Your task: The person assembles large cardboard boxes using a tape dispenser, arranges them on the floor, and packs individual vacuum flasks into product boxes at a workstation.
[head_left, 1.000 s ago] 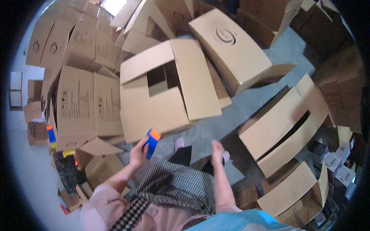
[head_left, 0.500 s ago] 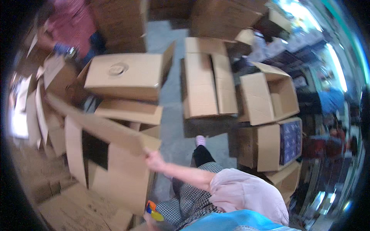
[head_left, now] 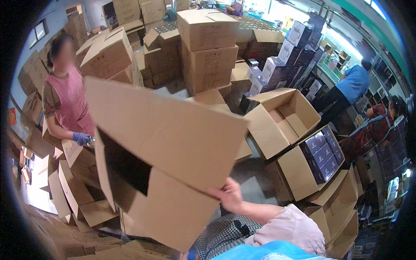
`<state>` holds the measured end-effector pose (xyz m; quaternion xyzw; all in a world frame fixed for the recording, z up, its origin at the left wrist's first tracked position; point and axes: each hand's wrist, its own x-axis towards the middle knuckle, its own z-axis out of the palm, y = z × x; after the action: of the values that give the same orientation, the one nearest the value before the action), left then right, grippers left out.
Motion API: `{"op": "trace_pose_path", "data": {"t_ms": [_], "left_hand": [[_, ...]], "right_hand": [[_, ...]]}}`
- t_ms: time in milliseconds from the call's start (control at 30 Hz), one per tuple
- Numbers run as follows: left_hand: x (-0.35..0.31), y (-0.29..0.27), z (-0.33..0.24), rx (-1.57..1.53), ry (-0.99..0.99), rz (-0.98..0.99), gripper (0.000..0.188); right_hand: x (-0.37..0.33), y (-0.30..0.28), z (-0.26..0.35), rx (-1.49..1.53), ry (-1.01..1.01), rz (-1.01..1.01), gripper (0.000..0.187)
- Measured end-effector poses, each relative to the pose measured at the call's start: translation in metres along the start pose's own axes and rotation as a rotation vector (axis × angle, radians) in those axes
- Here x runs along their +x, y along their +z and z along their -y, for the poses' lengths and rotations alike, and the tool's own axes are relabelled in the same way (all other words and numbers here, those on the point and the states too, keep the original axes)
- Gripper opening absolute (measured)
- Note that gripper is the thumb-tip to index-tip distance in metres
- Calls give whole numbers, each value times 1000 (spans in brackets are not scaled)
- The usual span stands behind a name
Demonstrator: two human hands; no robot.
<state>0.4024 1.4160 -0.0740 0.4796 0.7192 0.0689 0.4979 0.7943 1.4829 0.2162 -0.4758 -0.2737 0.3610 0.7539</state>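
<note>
Since half a second ago, the large carton [head_left: 173,125] is moving from eight o'clock toward the centre of the view, the right hand [head_left: 229,196] staying at its edge, while more of the room is coming into sight at twelve. The carton is now filling the middle and reaching toward nine o'clock; its flaps are leaving a dark gap, and the inside is showing only as blackness. Toward twelve, a stack of closed cartons [head_left: 208,65] is standing, its foot hiding behind the raised flap. An open carton [head_left: 284,123] is lying near three o'clock, and below it another is holding blue boxes [head_left: 320,154]. At ten, a co-worker in pink [head_left: 67,102] is standing, the lower body disappearing behind cardboard. The right hand, toward half past five, is closing on the large carton's near right edge, its fingertips partly hiding. At six, the lower rim is cutting off the left hand [head_left: 183,256]; how far it is opening, I cannot tell. A scrap of a blue item [head_left: 193,255] is showing beside it, too covered to make out.
</note>
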Motion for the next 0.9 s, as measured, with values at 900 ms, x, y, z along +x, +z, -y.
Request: {"op": "trace_pose_path", "data": {"t_ms": [900], "left_hand": [[219, 415, -418, 512, 473, 612, 58]], "right_hand": [[288, -433, -231, -1773, 552, 653, 101]]}}
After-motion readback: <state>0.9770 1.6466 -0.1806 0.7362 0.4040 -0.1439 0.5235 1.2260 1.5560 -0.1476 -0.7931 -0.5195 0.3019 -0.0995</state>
